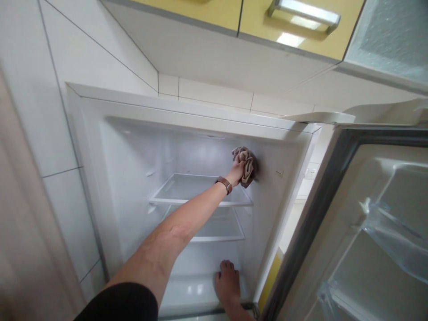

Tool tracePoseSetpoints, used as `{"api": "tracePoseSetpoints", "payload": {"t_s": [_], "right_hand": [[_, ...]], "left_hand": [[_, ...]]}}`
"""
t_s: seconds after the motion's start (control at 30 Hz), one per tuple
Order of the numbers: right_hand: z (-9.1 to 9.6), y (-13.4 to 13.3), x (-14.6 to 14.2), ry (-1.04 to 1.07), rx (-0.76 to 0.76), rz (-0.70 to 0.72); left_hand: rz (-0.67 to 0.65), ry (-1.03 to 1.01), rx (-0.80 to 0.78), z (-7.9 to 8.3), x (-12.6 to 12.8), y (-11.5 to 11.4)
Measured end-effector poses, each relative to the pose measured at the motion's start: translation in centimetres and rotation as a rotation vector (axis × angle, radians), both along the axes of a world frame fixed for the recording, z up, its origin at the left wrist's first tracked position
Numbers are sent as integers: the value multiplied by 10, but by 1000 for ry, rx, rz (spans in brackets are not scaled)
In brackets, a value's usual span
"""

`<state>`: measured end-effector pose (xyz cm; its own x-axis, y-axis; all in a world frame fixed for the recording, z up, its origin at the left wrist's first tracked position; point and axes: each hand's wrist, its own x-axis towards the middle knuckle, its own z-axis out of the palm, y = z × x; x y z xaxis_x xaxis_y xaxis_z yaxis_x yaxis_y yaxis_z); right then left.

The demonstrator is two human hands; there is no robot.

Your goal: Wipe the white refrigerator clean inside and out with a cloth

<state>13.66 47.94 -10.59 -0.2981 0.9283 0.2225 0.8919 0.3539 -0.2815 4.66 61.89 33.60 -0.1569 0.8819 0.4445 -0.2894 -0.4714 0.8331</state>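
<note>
My left hand [237, 169] reaches deep into an open refrigerator [197, 111]. It is closed on a crumpled brown cloth [248, 168], which is against the right inner wall [270, 196] near the top. A brown-strapped watch or band [224, 184] circles that wrist. Lower down, my right hand [228, 283] rests near the bottom of the compartment, close to the right wall. Its fingers are bent, the thumb stands a little apart, and nothing shows in it. Two glass shelves with white frames, an upper shelf [180, 187] and a lower shelf [217, 225], lie beyond my left forearm.
The refrigerator door [334, 209] stands swung open on the right, with clear door bins [397, 240]. Yellow cabinets [294, 26] with a metal handle [306, 14] hang overhead. White tiled wall [60, 133] borders the left side.
</note>
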Motion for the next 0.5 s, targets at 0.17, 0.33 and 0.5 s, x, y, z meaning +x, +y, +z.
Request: {"api": "tracePoseSetpoints", "payload": {"t_s": [0.17,0.33,0.5], "right_hand": [[1,-1,2,-8,16,3],[2,-2,1,-4,24,27],[8,-1,6,-12,10,57]], "left_hand": [[299,281,-77,-12,-65,-39],[457,753,-62,-11,-130,-82],[553,1091,-167,-29,-162,-116]]}}
